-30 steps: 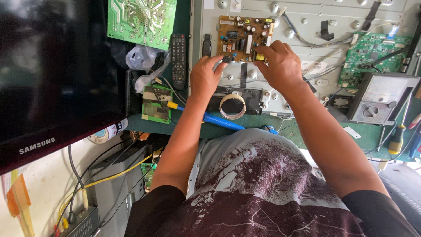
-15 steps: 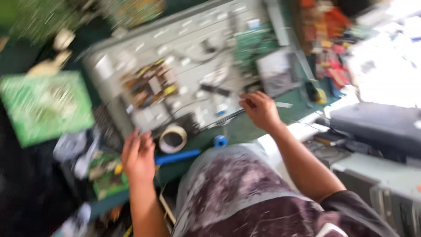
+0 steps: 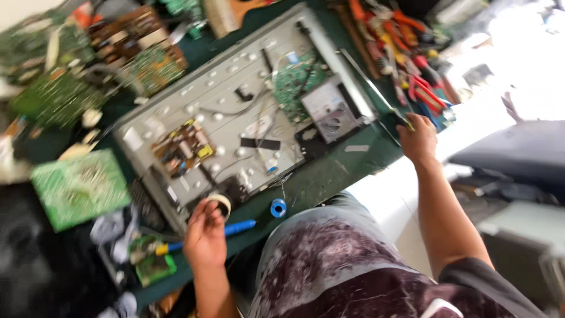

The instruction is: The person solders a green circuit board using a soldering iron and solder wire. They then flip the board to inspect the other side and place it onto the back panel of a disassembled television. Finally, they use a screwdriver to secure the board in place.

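The left hand (image 3: pixel 206 232) rests at the near edge of the green bench, fingers curled loosely around a roll of tape (image 3: pixel 220 203) that sits just beside the grey metal panel (image 3: pixel 235 94); a blue-handled screwdriver (image 3: pixel 232 228) lies right under the wrist. The right hand (image 3: pixel 419 138) is out at the far corner of the panel, fingers closed on a thin dark tool (image 3: pixel 402 119), though blur hides how tightly. To my eye, a firm pinch low on that tool would serve best, lifting it clear of the cluttered red and orange pliers (image 3: pixel 421 88) nearby. The panel is dull stamped sheet metal, dimpled, carrying a brown power board (image 3: pixel 182 147) with yellow parts and a smaller green circuit board (image 3: pixel 297 82). A loose green board (image 3: pixel 79 188) lies well apart to the left.
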